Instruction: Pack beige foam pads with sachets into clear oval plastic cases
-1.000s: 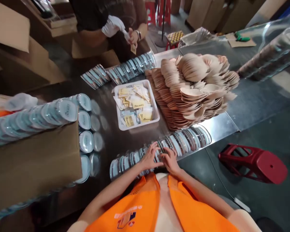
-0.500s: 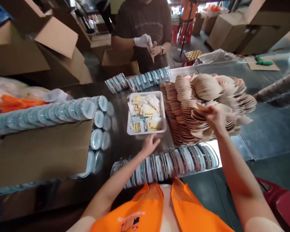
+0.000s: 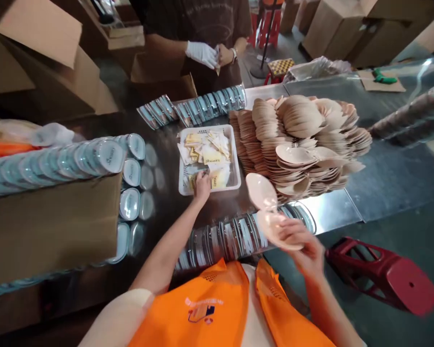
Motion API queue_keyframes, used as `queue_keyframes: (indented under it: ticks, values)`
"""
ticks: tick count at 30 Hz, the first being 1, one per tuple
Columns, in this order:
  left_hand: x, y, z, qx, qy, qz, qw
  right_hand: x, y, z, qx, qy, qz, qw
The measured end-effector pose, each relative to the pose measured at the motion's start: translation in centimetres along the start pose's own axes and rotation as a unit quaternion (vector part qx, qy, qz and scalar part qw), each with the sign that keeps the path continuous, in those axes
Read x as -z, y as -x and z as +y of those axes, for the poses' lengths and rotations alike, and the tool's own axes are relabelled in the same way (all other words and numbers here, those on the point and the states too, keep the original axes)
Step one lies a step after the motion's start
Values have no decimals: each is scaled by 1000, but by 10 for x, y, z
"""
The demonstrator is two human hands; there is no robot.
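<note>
My right hand (image 3: 298,238) grips a beige pair of bra cups (image 3: 262,190), joined in the middle, by the lower cup; it is raised in front of the table's near edge. My left hand (image 3: 202,187) reaches into a white plastic basket (image 3: 236,180) at its near side, fingertips drawn together on a small packet among the others. Several printed white and yellow packets (image 3: 211,154) lie in the basket. To its right, a big heap of stacked beige bra cups (image 3: 304,120) covers the table.
Clear plastic cases (image 3: 220,238) stand in a row along the near edge, with another row (image 3: 211,107) at the back. More cases (image 3: 94,156) surround a cardboard box (image 3: 50,226) at left. Across the table stands a co-worker (image 3: 202,29). A red stool (image 3: 383,274) is at right.
My right hand has come off the heap toward me, bringing the pair of bra cups. My left hand has moved from beside the basket into it, and its fingers have closed.
</note>
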State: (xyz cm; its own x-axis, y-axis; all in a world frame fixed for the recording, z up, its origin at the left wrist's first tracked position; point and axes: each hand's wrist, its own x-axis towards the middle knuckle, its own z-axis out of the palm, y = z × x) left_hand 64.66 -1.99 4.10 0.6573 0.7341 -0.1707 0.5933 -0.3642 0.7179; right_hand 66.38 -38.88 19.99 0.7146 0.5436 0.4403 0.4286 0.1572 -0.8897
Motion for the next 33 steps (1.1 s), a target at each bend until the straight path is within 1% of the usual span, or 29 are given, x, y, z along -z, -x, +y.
queue_keyframes:
  ticks: [1, 2, 3, 4, 5, 6, 7, 8, 9, 10, 11, 13, 14, 15, 16, 19, 21, 23, 24, 26, 28, 29, 31, 33]
  values:
    - [5, 16, -5, 9, 28, -1, 1000, -8, 21, 9, -45, -20, -40, 998]
    - [8, 35, -10, 36, 71, -21, 997, -15, 41, 18, -87, -34, -71, 993]
    - [9, 57, -15, 80, 128, -66, 986, -22, 59, 26, -128, -44, -93, 986]
    - [8, 79, -19, 125, 190, -132, 965, -27, 75, 34, -168, -52, -106, 979]
    - [5, 100, -23, 168, 244, -206, 932, -32, 89, 39, -203, -59, -116, 970]
    - [2, 119, -24, 197, 277, -274, 900, -35, 101, 43, -232, -71, -122, 963]
    - [-3, 134, -24, 203, 280, -327, 880, -38, 111, 46, -254, -86, -127, 955]
    - [-7, 145, -23, 182, 249, -360, 880, -40, 118, 48, -273, -101, -134, 947]
    - [-11, 152, -20, 143, 202, -374, 894, -42, 122, 50, -289, -111, -135, 941]
    - [-15, 156, -17, 96, 151, -373, 910, -45, 123, 53, -303, -109, -123, 939]
    - [-17, 157, -13, 49, 105, -360, 926, -47, 121, 58, -313, -93, -92, 941]
    - [-19, 157, -6, -35, 53, -324, 944, -55, 112, 70, -319, -37, -1, 947]
    - [-19, 156, -2, -73, 53, -304, 948, -59, 105, 78, -315, -12, 44, 948]
    - [-18, 156, 1, -110, 65, -289, 949, -65, 97, 85, -312, 5, 77, 947]
    - [-17, 155, 3, -143, 85, -277, 946, -71, 89, 91, -313, 13, 93, 945]
    - [-13, 152, 7, -208, 154, -254, 932, -90, 67, 101, -350, -13, 98, 932]
    - [-6, 150, 2, -233, 206, -244, 918, -100, 59, 101, -391, -62, 99, 913]
    - [6, 150, -13, -259, 241, -238, 905, -105, 60, 98, -425, -98, 116, 892]
    - [14, 152, -24, -275, 230, -247, 900, -105, 64, 96, -437, -100, 128, 885]
    - [32, 157, -52, -315, 148, -304, 887, -99, 80, 91, -456, -83, 140, 875]
    - [47, 167, -81, -346, 26, -380, 857, -91, 102, 85, -474, -82, 127, 867]
    - [51, 172, -93, -354, -25, -406, 842, -87, 115, 81, -483, -95, 114, 863]
    - [53, 181, -111, -360, -89, -423, 827, -83, 138, 71, -503, -131, 85, 850]
    - [49, 187, -119, -362, -102, -414, 829, -84, 157, 59, -525, -153, 57, 835]
